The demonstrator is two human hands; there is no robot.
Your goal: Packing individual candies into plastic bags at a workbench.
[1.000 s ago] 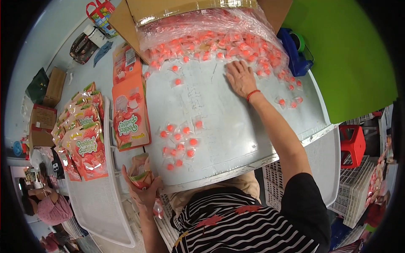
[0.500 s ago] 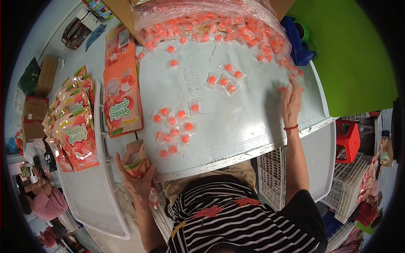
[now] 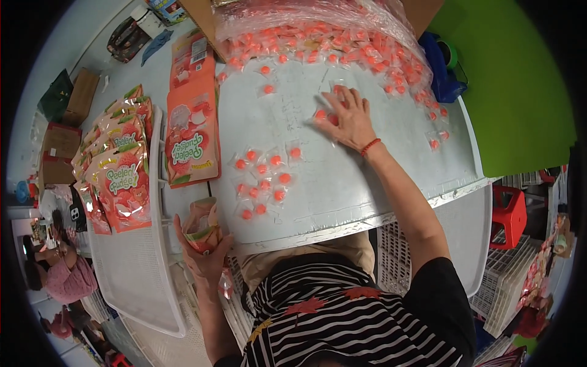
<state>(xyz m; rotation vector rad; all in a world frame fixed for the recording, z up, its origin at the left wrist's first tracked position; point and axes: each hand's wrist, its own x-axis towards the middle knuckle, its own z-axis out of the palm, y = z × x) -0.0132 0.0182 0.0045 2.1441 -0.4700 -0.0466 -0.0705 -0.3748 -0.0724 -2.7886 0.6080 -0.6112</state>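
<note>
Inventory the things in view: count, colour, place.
Table: one, pale, centre
Candies: many, red, on table
Stacked pouches: uncounted, pink, table's left
Trays: several, white, left and right
Overlapping pouches: several, pink, on left tray
Tape dispenser: one, blue, back right
Panel: one, green, right
Stool: one, red, right
Crates: several, white, right
Boxes: several, brown, back, left
Open pouch: one, pink, lower left
Left hand: one, bare, on open pouch
Right hand: one, bare, over candies

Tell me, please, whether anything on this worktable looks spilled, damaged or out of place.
Nothing looks clearly damaged. A mild oddity is the pair of wrapped candies near the right side of the worktable, lying apart from the big heap and the group at left, so they look like strays.
</note>
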